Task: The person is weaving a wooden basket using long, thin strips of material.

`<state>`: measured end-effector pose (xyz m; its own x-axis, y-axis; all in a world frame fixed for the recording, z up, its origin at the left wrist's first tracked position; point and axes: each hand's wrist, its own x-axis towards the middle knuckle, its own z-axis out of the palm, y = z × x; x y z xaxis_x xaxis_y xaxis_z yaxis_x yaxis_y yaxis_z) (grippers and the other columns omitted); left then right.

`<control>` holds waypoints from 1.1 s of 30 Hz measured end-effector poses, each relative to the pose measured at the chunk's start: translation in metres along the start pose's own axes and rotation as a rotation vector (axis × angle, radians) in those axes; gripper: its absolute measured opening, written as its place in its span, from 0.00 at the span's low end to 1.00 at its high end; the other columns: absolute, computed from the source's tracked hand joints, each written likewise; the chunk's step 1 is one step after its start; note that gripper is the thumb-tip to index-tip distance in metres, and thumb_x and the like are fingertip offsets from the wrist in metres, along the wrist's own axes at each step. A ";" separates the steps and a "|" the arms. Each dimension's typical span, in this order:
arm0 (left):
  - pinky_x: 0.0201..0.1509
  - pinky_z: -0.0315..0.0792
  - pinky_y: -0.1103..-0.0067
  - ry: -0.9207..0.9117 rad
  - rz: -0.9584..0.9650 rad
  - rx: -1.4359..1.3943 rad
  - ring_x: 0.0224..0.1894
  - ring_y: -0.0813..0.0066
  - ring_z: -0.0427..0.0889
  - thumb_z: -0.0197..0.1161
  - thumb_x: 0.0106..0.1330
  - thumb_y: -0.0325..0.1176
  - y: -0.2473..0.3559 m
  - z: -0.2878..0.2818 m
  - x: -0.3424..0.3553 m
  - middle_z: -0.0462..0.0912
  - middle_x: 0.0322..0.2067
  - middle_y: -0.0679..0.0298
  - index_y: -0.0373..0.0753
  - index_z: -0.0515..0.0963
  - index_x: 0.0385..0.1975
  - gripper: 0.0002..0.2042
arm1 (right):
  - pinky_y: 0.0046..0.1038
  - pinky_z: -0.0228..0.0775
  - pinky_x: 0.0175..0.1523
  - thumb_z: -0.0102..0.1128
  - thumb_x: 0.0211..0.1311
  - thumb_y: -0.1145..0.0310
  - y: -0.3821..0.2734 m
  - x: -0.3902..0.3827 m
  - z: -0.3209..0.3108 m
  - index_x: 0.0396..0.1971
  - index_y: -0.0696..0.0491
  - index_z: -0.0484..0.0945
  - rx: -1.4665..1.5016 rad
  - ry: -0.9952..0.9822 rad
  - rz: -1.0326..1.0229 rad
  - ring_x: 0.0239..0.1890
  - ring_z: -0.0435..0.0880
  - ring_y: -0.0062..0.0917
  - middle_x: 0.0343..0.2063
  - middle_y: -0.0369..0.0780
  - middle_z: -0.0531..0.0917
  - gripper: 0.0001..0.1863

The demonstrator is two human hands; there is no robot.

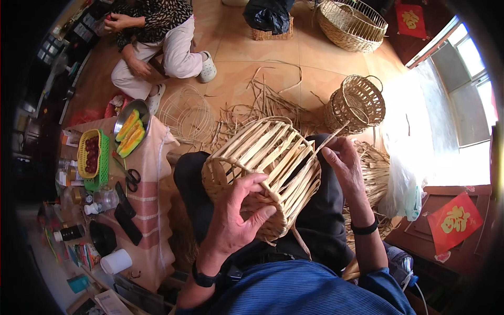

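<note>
Across my lap rests a half-woven basket [265, 149] of pale dried plant strips, tilted so that its slatted side faces up. My left hand [239, 215] grips its near rim, thumb and fingers on either side of the edge. On the right, my right hand [344, 163] pinches a long dried strip [332, 137] between thumb and fingers, beside the basket's right side. One loose strip end [301, 242] hangs from the basket's underside between my legs.
Loose strips [268, 97] litter the floor ahead, beside a wire frame [186, 113]. A handled basket [357, 102] stands front right, a large basket [353, 26] farther off. The left table [152, 210] carries scissors [132, 179], fruit and bottles. Another person [157, 42] sits far left.
</note>
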<state>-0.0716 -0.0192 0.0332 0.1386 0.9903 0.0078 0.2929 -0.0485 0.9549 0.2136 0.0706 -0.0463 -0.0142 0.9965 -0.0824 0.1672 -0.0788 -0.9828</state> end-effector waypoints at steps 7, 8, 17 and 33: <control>0.54 0.81 0.77 0.116 0.026 -0.040 0.48 0.72 0.90 0.77 0.70 0.30 0.001 0.002 -0.009 0.90 0.43 0.56 0.34 0.75 0.62 0.24 | 0.30 0.77 0.63 0.57 0.82 0.45 0.022 0.007 0.004 0.57 0.58 0.79 0.735 -0.392 0.352 0.53 0.85 0.23 0.51 0.38 0.86 0.28; 0.54 0.81 0.77 0.109 0.030 -0.034 0.48 0.72 0.90 0.77 0.70 0.30 0.000 0.000 -0.012 0.90 0.43 0.56 0.34 0.75 0.62 0.24 | 0.31 0.77 0.65 0.56 0.83 0.46 0.032 0.008 0.004 0.60 0.59 0.79 0.950 -0.484 0.408 0.56 0.86 0.26 0.53 0.39 0.87 0.29; 0.57 0.75 0.81 0.179 0.021 -0.383 0.47 0.79 0.83 0.78 0.69 0.33 -0.014 -0.027 -0.032 0.85 0.44 0.64 0.33 0.72 0.61 0.26 | 0.37 0.89 0.59 0.76 0.68 0.71 0.025 0.006 0.034 0.70 0.59 0.74 1.023 -0.848 0.605 0.58 0.89 0.33 0.60 0.47 0.86 0.33; 0.57 0.77 0.82 0.292 0.050 -0.532 0.48 0.80 0.85 0.80 0.67 0.37 -0.030 -0.039 -0.051 0.87 0.45 0.64 0.36 0.73 0.59 0.27 | 0.32 0.77 0.70 0.69 0.74 0.70 0.005 -0.036 0.088 0.72 0.57 0.72 1.144 -1.110 0.760 0.65 0.83 0.31 0.70 0.48 0.79 0.29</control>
<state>-0.1243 -0.0634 0.0155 -0.1470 0.9869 0.0658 -0.2305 -0.0989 0.9680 0.1287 0.0319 -0.0631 -0.9511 0.2847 -0.1196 -0.2488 -0.9358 -0.2496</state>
